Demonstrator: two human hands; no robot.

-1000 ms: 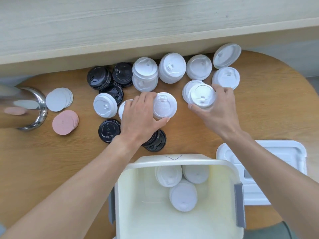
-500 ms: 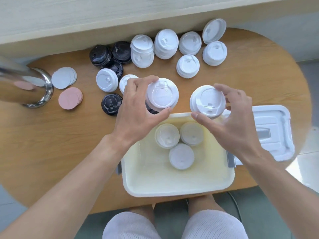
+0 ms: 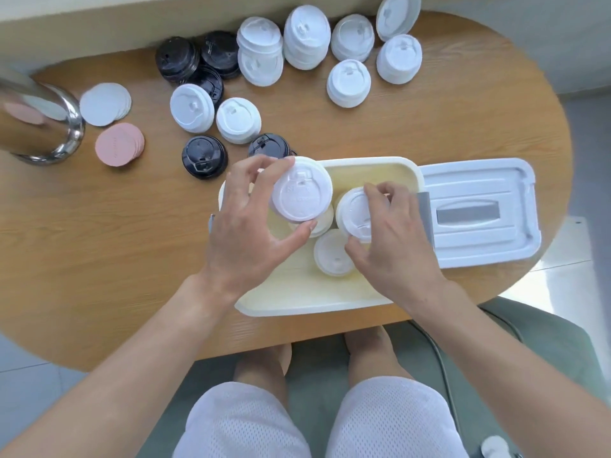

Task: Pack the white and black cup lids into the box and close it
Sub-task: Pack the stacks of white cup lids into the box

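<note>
The open cream box [image 3: 370, 166] sits at the table's near edge with white lids inside [image 3: 332, 254]. My left hand [image 3: 246, 233] grips a stack of white lids [image 3: 301, 190] above the box's left part. My right hand [image 3: 395, 246] grips another stack of white lids [image 3: 353, 209] low inside the box, to the right. More white lids [image 3: 305, 36] lie in a row at the far side, and two [image 3: 237, 120] lie nearer. Black lids [image 3: 178, 59] are stacked at far left; two more [image 3: 204, 157] lie left of the box.
The box's white cover [image 3: 479, 209] lies flat to the right of the box. A shiny metal container [image 3: 39, 123] stands at the far left, with round white coasters [image 3: 104, 104] and pink coasters [image 3: 119, 145] beside it. The round wooden table [image 3: 99, 242] ends just before my knees.
Both hands carried their white lid stacks from the table back over the box and down into it. The right stack is now lowest, among the lids inside.
</note>
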